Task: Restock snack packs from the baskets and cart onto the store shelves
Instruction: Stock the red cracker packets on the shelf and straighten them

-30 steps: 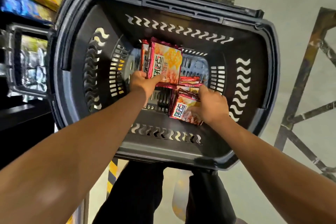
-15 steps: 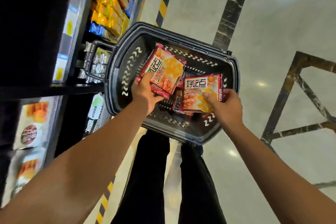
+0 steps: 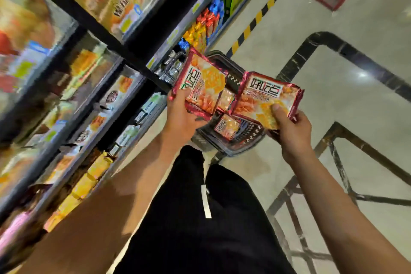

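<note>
Both packs are up and out of the basket (image 3: 229, 140) now, which has dropped away below. The left hand (image 3: 182, 115) grips one red snack pack (image 3: 200, 84) nearer the shelves (image 3: 89, 73); the right hand (image 3: 291, 129) pinches the second pack (image 3: 266, 98) beside it, above the basket.

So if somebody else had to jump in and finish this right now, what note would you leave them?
Left hand: holds one red snack pack, lifted above the basket.
Right hand: fingers grip a second red pack, maybe with more stacked behind it.
Basket: on the floor under the hands, with at least one pack still inside.
Shelves: to the left, already holding snacks.
Done: two packs picked out of the basket.
Left: place both packs on the shelves, then go back for the rest in the basket.
</note>
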The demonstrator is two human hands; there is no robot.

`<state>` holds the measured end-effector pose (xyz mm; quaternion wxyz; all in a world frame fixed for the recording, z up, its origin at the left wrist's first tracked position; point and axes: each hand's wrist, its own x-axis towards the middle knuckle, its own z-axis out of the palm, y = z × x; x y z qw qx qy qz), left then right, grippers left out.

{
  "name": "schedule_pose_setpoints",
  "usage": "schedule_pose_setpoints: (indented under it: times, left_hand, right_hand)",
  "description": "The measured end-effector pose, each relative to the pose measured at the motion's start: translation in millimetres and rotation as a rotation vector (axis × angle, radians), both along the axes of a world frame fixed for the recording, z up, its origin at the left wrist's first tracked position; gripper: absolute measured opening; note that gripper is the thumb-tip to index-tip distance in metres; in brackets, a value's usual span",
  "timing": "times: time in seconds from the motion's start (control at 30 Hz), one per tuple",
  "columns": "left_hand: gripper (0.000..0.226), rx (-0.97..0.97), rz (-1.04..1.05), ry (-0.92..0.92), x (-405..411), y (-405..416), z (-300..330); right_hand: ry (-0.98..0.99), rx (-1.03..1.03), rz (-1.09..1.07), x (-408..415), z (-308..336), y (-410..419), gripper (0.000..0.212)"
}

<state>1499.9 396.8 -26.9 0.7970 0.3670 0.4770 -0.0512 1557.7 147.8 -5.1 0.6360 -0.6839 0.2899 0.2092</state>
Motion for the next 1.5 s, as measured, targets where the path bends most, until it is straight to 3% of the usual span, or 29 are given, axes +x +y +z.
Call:
schedule_pose_setpoints:
  times: [0.13,0.27,0.5,0.63,0.73,0.83,0.9,1.07,1.17,1.3,1.5]
  left_hand:
    - [0.033,-0.050,0.125,-0.026,-51,8,43]
    - [0.013,0.035,0.209,-0.056,-100,27,87]
    - [0.024,0.198,0.426,-0.035,-165,79,145]
    - [0.084,0.360,0.539,-0.017,-210,116,173]
    - [0.067,0.487,0.636,-0.020,-243,145,194]
    - [0.090,0.592,0.684,0.001,-277,170,216]
    - [0.093,0.646,0.738,0.006,-298,184,229]
    - [0.071,0.754,0.766,0.013,-345,221,254]
    - [0.059,0.833,0.750,0.046,-372,240,265]
    - [0.021,0.897,0.771,0.026,-400,269,277]
    - [0.015,1.028,0.789,-0.029,-421,318,308]
  right_hand:
    - [-0.028,0.072,0.048,-17,43,27,0.034]
    - [-0.056,0.112,0.148,-36,75,51,0.030]
    - [-0.135,0.180,0.410,-63,120,103,0.033]
    - [-0.203,0.228,0.586,-76,143,157,0.050]
    - [-0.274,0.251,0.718,-82,158,204,0.040]
    - [-0.377,0.269,0.793,-90,174,249,0.033]
    - [-0.426,0.285,0.854,-98,188,276,0.035]
    - [-0.513,0.360,0.981,-125,219,336,0.035]
    - [-0.548,0.387,1.031,-143,234,371,0.022]
    - [-0.635,0.369,1.023,-167,247,416,0.013]
    - [-0.677,0.399,1.006,-193,268,462,0.022]
